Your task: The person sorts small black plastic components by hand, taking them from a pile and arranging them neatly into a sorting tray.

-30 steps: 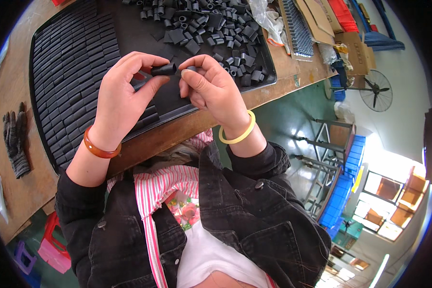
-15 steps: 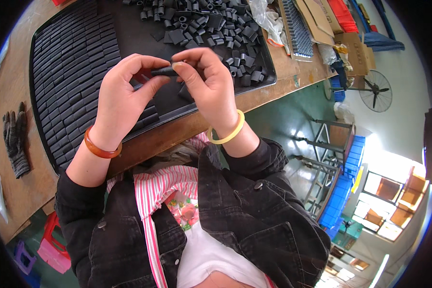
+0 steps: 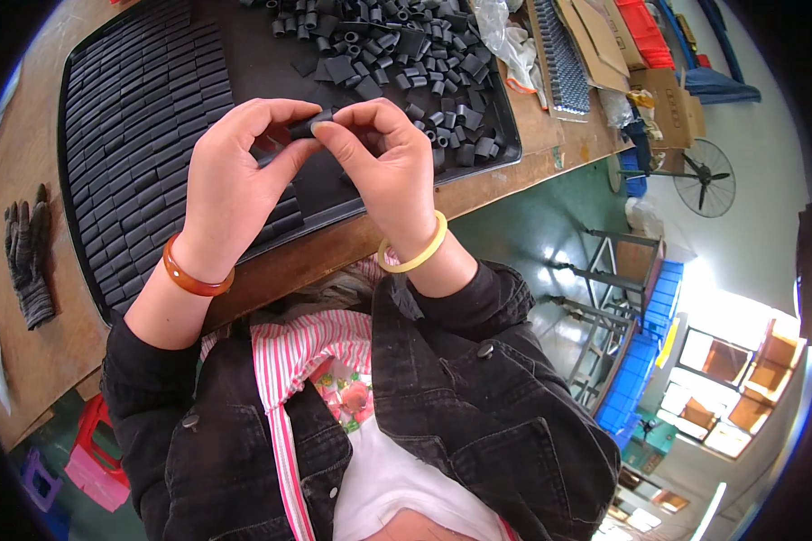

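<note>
Both of my hands meet over a large black tray point(image 3: 356, 209). Between them is a small black part with a rolled, tube-like edge point(image 3: 309, 123). My left hand point(image 3: 239, 167) pinches it from the left between thumb and fingers. From the right, my right hand point(image 3: 379, 158) closes thumb and fingertips on its other end. Fingers partly hide the part. To the left of the hands, tight rows of black parts point(image 3: 144, 135) fill one side of the tray. Loose black parts of the same sort point(image 3: 415, 63) lie heaped beyond my right hand.
A dark knitted glove point(image 3: 29, 257) lies on the wooden table point(image 3: 81, 356) at the left. Plastic bags point(image 3: 519, 54), cardboard point(image 3: 595, 41) and a red bin point(image 3: 645, 36) stand at the far right. Beyond the table edge are a fan point(image 3: 702, 178) and metal racks point(image 3: 613, 275).
My right hand has shifted slightly left and its fingertips now sit closer to my left ones on the black part. The view has moved a little.
</note>
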The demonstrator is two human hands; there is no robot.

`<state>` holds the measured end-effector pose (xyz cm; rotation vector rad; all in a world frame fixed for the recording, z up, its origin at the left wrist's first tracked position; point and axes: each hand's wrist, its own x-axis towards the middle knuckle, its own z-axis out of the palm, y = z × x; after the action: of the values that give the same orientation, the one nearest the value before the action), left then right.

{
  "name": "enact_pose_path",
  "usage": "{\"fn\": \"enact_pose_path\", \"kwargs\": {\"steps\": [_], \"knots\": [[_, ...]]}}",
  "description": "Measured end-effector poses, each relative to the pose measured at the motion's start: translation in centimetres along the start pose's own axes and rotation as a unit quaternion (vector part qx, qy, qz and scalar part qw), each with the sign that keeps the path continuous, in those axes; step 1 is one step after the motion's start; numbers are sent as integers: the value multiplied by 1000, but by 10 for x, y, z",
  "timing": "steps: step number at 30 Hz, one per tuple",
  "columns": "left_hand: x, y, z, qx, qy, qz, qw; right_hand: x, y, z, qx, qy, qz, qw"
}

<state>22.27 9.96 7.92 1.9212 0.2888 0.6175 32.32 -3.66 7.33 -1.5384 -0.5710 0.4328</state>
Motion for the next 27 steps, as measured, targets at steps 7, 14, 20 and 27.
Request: {"fn": "enact_pose_path", "kwargs": {"steps": [7, 14, 20, 27], "knots": [[5, -12, -5, -58, 142, 81, 985, 13, 17, -7, -33, -17, 23, 999], [7, -24, -11, -185, 232, 88, 951, 22, 38, 20, -285, -90, -108, 948], [5, -22, -9, -181, 225, 90, 953, 29, 26, 28, -432, -152, -66, 886], [3, -27, -10, -184, 227, 96, 952, 25, -1, -24, -389, -67, -66, 916]]}}
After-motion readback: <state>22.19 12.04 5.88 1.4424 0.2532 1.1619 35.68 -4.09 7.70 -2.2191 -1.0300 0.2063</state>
